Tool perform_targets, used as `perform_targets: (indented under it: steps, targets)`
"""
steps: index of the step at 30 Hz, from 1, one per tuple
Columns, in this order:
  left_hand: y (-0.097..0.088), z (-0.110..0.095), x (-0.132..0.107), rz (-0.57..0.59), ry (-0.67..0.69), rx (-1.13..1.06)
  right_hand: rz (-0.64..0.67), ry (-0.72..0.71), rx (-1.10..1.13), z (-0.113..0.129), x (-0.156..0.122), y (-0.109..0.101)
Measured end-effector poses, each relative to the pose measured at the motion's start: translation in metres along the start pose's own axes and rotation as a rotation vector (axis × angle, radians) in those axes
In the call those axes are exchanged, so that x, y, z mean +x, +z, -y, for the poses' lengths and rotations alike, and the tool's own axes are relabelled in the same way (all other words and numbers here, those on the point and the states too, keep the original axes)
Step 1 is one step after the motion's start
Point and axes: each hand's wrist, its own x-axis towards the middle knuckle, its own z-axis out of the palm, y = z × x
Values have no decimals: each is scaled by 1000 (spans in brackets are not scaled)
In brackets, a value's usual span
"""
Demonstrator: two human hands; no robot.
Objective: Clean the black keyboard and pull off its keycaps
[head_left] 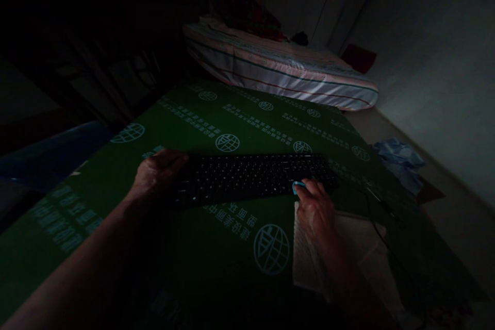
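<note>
Dim rm., green printed table (232, 237) filling foreground; items listed near to far
- 1 x pale cloth (363, 234), near R side, on table, partly under R forearm (342, 268)
- 1 x R hand (315, 209): fingers curled, thumb & fingertips closed on small blue item (297, 186), type unclear; item at near edge of keyboard (243, 178), toward its R end
- 1 x L hand (160, 169): part-curled at keyboard's L end, seemingly touching it; fingers in shadow, can't tell how firmly closed or if gripping
- Keyboard, black, qty 1: flat on table betw. hands, keys up. Long axis approx. L-R across person's view; near long edge faces person, number pad seemingly at R end
- Progress: work prob. under way, blue item being right at the keys; no keys seen lifted off; too dark to tell which part is done, which left
- 1 x thin cable (372, 212), R of keyboard, trailing nearward
- 1 x blue-white cloth (400, 157), past R table edge
- 1 x bed (278, 67), striped sheet, beyond table
- 1 x pale wall (436, 56), far R
</note>
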Motion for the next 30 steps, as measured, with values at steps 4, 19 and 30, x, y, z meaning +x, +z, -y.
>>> perform_targets:
  steps: [4,19,30]
  targets:
    - [0,1,1,47,-59,-104,-31,-73,37,6,-2,1]
    - [3,2,0,17,-11,-82,-71,-151,47,12,-2,5]
    - [3,-1,-1,-21,29,-68,-60,-172,49,15,-1,4]
